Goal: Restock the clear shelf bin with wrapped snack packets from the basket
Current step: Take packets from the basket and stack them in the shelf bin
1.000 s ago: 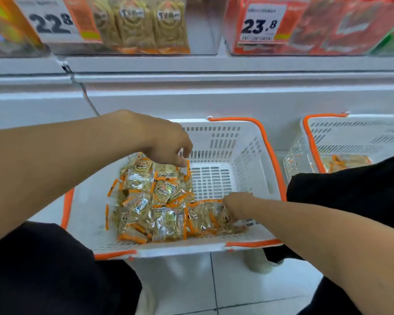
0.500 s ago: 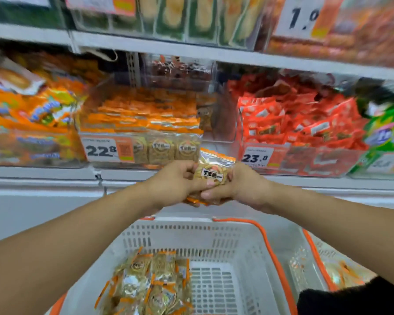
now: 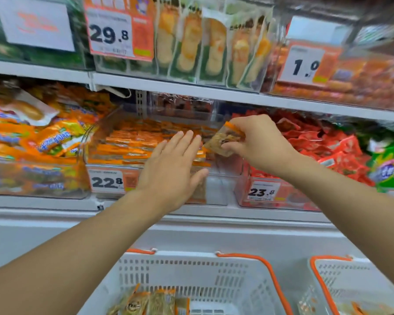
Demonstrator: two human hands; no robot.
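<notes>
1. Right hand (image 3: pixel 257 142): pinches one snack packet (image 3: pixel 223 142) above the clear shelf bin (image 3: pixel 216 189), right end.
2. Left hand (image 3: pixel 171 169): fingers straight and spread, palm over the bin's stacked orange packets (image 3: pixel 132 142); holds nothing.
3. Basket (image 3: pixel 191 276): below the shelf; more packets (image 3: pixel 150 303) inside.

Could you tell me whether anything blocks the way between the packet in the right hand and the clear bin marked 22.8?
Nothing solid does. The right hand pinches the snack packet just above the open right end of the clear bin. The left hand lies flat against the stacked packets to its left, beside the drop path rather than across it.
</notes>
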